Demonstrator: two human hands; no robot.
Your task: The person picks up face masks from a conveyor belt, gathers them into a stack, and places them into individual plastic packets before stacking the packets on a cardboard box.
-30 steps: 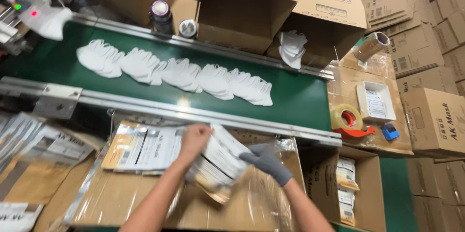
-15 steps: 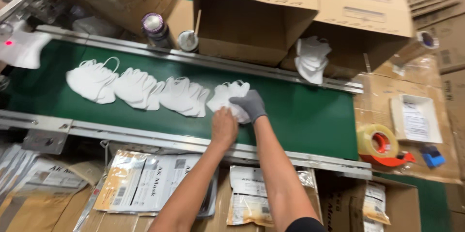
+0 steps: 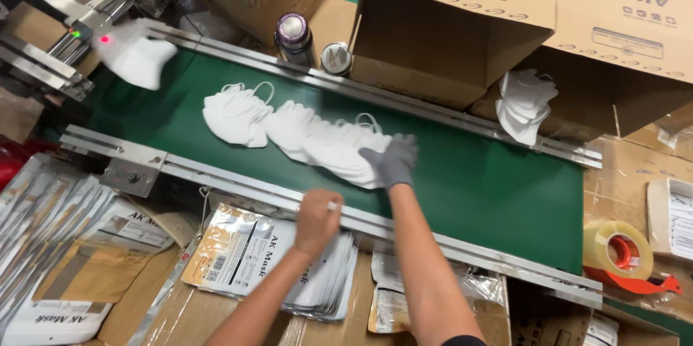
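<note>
Right hand (image 3: pixel 393 162), in a grey knit glove, lies flat with fingers spread over the near end of a row of white masks (image 3: pixel 317 140), pressing on the soft, folded fabric; it holds nothing closed, just rests on the pile. The masks overlap like shingles, cup-shaped, with thin ear loops sticking up, and lie on the smooth green belt (image 3: pixel 476 187), which runs between two dull metal rails (image 3: pixel 216 176).

Left hand (image 3: pixel 317 219), bare, is curled narrow just over the near rail, above a stack of flat pouches (image 3: pixel 267 259); something small and pale shows at the fingertips, cannot tell what. The pouches are glossy, white and tan printed film, rectangular, fanned slightly, lying on crinkled clear plastic over brown cardboard on the worktop. More pouches (image 3: pixel 50 230) spread out far left, shiny and silvery.

One more mask (image 3: pixel 137 53), blurred, sits at the left end of the belt by a metal machine frame (image 3: pixel 79 21) with small red and green lights.

Behind the belt: a metal bottle (image 3: pixel 292 35) with a purple-grey cap, a small round can (image 3: pixel 336 57), an open corrugated box (image 3: pixel 455 35), and a bunch of white masks (image 3: pixel 523 104) hanging at the box edge. Far right: a tape roll (image 3: pixel 619 248), tan, in a red dispenser.
</note>
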